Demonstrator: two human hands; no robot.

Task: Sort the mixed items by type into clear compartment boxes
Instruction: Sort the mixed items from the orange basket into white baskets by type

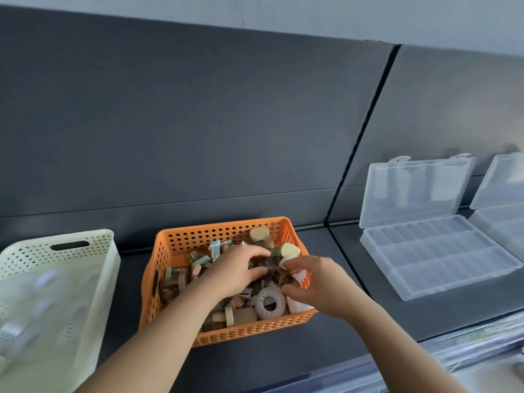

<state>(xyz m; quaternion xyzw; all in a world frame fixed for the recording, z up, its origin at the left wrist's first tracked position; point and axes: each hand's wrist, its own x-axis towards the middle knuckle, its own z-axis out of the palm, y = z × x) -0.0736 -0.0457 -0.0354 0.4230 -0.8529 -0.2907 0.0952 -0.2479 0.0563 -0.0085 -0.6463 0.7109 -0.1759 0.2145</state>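
Observation:
An orange perforated basket (198, 234) on the dark shelf holds several mixed small items: cork-topped jars (259, 233), a white tape ring (269, 303), small blocks and packets. My left hand (235, 270) reaches into the middle of the basket, fingers spread over the items. My right hand (314, 282) is at the basket's right side, its fingers curled round a small brownish item that is too blurred to name. An open clear compartment box (436, 256) lies to the right, its lid propped up and its cells showing nothing.
A pale green perforated basket (56, 268) stands at the left. A second open clear box (502, 219) sits at the far right edge. A dark back panel rises behind the shelf. Stacked clear plastic lies below at the lower right.

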